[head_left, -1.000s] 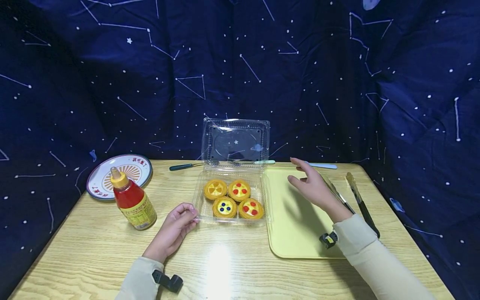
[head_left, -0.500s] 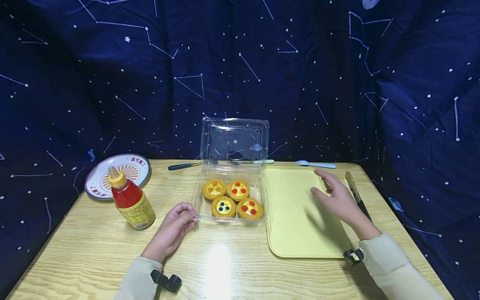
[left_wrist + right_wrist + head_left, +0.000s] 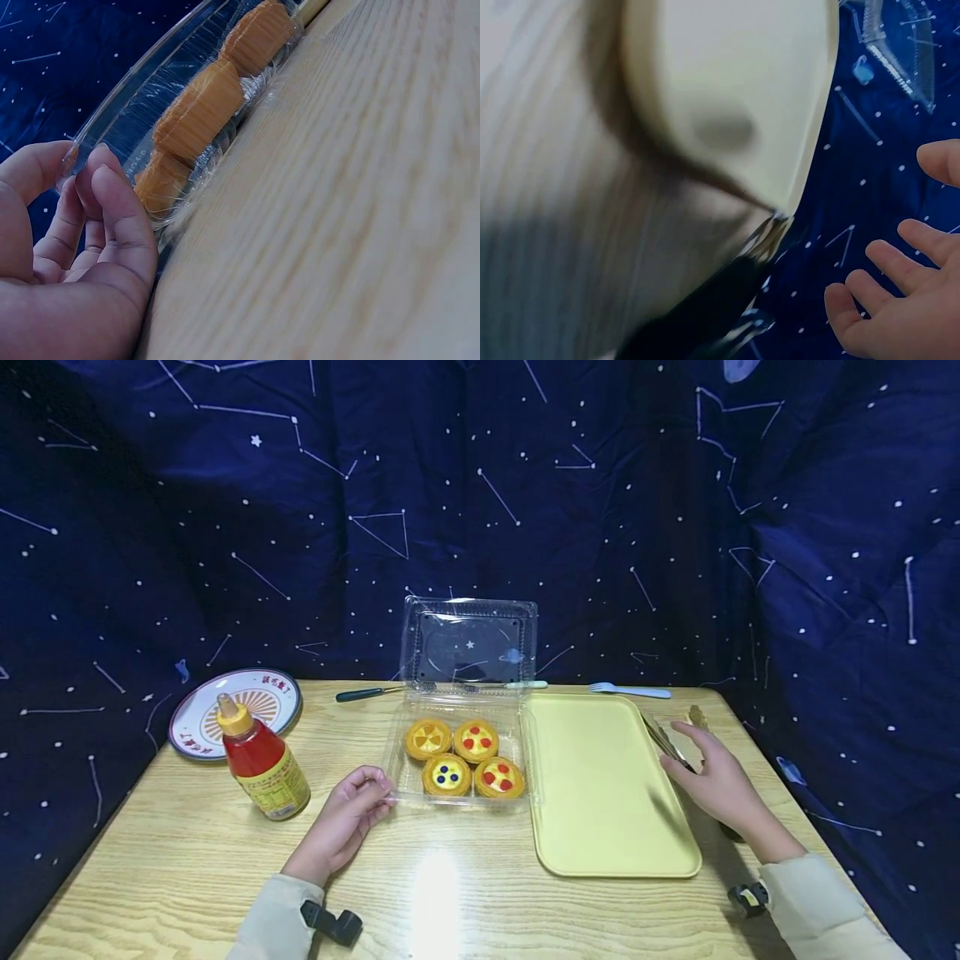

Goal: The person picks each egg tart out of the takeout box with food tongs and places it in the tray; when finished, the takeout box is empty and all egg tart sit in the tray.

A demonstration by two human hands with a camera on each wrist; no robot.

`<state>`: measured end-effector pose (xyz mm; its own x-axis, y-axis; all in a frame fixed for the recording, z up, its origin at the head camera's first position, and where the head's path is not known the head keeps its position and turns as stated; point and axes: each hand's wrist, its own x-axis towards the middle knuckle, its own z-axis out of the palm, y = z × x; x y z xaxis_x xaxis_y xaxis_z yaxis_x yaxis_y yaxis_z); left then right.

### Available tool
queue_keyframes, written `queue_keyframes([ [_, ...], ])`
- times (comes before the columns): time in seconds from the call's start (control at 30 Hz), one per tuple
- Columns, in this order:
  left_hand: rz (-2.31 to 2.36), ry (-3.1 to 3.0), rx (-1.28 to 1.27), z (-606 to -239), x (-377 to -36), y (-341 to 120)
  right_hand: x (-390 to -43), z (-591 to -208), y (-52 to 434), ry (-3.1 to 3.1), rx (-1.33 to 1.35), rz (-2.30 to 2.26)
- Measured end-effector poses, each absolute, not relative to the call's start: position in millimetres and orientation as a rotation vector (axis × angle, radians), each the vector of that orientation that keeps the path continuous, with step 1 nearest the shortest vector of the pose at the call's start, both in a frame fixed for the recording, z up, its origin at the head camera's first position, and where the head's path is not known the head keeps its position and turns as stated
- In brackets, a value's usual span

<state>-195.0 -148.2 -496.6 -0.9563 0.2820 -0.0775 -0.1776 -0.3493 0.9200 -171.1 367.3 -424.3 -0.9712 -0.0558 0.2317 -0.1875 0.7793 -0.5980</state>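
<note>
I see left hand (image 3: pixel 347 821) pinching the box (image 3: pixel 459 758) corner on the surface (image 3: pixel 435 893). Right hand (image 3: pixel 718 779) open, fingers spread above tongs (image 3: pixel 670 742) beside tray (image 3: pixel 600 793).

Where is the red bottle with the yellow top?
In the head view the red sauce bottle stands on the left of the wooden table, just in front of the patterned plate and left of the clear box of tarts.
</note>
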Motion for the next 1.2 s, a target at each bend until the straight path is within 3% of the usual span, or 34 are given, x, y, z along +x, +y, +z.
queue_keyframes([
  [0.6,2.382,1.586,0.147,-498,-194,-148,-168,-453,414,-2.848,0.131,0.74],
  [1.2,2.372,1.583,0.137,-499,-195,-150,-177,-472,430,-3.051,-0.006,0.61],
])
